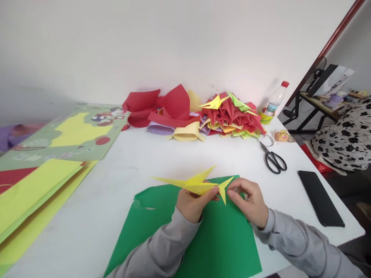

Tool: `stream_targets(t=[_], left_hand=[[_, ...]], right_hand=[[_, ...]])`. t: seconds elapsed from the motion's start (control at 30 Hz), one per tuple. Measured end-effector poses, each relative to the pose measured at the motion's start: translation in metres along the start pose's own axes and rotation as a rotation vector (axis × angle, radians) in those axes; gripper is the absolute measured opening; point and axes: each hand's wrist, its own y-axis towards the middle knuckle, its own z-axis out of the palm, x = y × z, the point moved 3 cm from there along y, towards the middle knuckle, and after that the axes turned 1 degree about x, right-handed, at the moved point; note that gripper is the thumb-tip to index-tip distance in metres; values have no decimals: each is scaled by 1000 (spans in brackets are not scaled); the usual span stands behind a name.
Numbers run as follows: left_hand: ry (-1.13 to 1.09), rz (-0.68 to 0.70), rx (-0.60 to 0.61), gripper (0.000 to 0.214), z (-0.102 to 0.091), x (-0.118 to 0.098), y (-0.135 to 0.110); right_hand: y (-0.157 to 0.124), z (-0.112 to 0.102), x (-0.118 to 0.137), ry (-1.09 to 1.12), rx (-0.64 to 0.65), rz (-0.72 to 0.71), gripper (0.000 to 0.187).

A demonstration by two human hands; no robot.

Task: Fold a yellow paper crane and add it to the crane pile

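My left hand (191, 202) holds a yellow folded paper crane (199, 185), its thumb and fingers closed round the body. One long point of the crane reaches left, and a wing rises above the hand. Beyond my left thumb, two narrow yellow points spread up and down. Close beside these points, my right hand (249, 199) has its thumb and forefinger drawn together in a pinch. Whether paper lies between those fingertips is hard to see. Under both hands lies a large green sheet (228, 243) on the white table (78, 216).
Along the wall stand red curved paper pieces (176, 104) and a pile of folded cranes (228, 114). Black scissors (274, 160), a black phone-like slab (320, 197), a wrapped snack (282, 135) and a bottle (275, 100) are at right. Yellow sheets (37, 197) and a decorated board (89, 152) lie left.
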Motion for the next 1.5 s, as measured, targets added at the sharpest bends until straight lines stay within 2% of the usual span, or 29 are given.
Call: stream_targets(t=[0.07,0.17,0.4,0.63,0.87,1.13,1.33,1.5], left_hand=[[27,47,19,13,0,0,0],[22,80,45,11,0,1,0],[-8,15,60,16,2,3,-1],[5,29,78,17,3,1,-2],[21,72,73,21,2,2,-3],[-142,-81,44,25,3,4,-5],[-48,12,49,15,5,4,-4],[-5,58,39,13,-1,10,-2]], right_hand=[[1,8,-10,210,64,198,16],[1,15,-17,387,81,283,22],[3,16,-14,425,33,315,29],[2,17,-18,448,45,300,27],[1,16,-20,369,81,270,29],[4,16,-20,394,20,310,35],[3,18,-20,419,65,313,33],[1,19,-23,459,66,331,32]])
